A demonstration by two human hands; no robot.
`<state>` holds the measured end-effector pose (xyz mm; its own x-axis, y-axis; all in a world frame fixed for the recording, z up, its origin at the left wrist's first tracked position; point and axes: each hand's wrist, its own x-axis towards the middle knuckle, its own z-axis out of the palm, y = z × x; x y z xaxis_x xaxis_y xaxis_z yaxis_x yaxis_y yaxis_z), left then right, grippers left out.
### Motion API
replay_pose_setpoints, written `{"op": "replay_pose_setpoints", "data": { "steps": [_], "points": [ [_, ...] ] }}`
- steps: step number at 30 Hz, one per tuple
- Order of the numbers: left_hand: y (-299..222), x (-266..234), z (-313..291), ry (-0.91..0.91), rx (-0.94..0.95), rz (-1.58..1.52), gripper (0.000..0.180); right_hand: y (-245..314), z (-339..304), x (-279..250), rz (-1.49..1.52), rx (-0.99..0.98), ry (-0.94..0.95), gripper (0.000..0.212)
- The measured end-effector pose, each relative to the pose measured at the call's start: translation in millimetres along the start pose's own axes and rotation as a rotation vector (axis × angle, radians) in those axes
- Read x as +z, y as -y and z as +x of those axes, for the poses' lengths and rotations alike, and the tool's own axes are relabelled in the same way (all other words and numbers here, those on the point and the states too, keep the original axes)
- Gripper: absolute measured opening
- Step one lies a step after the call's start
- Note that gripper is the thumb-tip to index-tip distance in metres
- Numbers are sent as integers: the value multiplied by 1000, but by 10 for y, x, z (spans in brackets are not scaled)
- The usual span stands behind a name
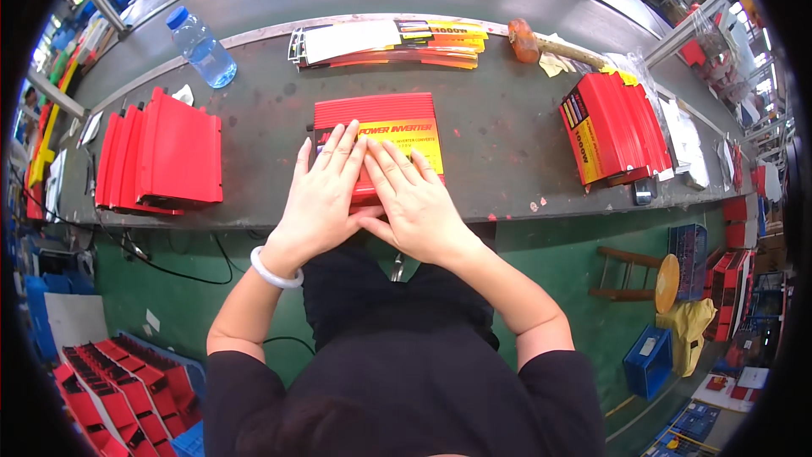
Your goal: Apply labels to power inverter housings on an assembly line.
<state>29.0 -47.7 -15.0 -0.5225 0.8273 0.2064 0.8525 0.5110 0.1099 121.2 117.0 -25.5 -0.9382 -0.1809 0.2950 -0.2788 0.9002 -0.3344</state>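
A red power inverter [372, 107] with a yellow and black label lies flat on the dark workbench [271, 135] in front of me. My left hand [326, 190] rests on its left part, palm down, fingers stretched out. Beside it, my right hand [410, 195] lies flat on the label's right part, fingers extended. The two hands nearly meet at the fingertips and thumbs, and they cover much of the label. A white bangle circles my left wrist.
Red inverter housings [161, 152] stand at the left; labelled inverters [605, 127] stand at the right. Behind are a stack of labels [389, 42], a water bottle [203, 46] and a mallet [524, 41]. A wooden stool [666, 282] and a blue crate [649, 361] sit on the floor.
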Motion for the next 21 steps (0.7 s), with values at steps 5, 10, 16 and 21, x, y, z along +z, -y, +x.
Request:
{"op": "replay_pose_setpoints", "data": {
  "steps": [5,10,16,21],
  "points": [
    [92,-62,-59,-1,-123,9,90,-254,-227,-189,-200,155,13,76],
    [284,93,-275,-83,-358,-43,95,-725,-539,-184,-239,365,-155,52],
    [564,391,-212,-270,-433,-586,55,-879,-143,-2,372,450,-236,46],
    [433,545,-123,-406,-604,-1271,56,-761,76,170,516,514,-154,51]
  ]
}}
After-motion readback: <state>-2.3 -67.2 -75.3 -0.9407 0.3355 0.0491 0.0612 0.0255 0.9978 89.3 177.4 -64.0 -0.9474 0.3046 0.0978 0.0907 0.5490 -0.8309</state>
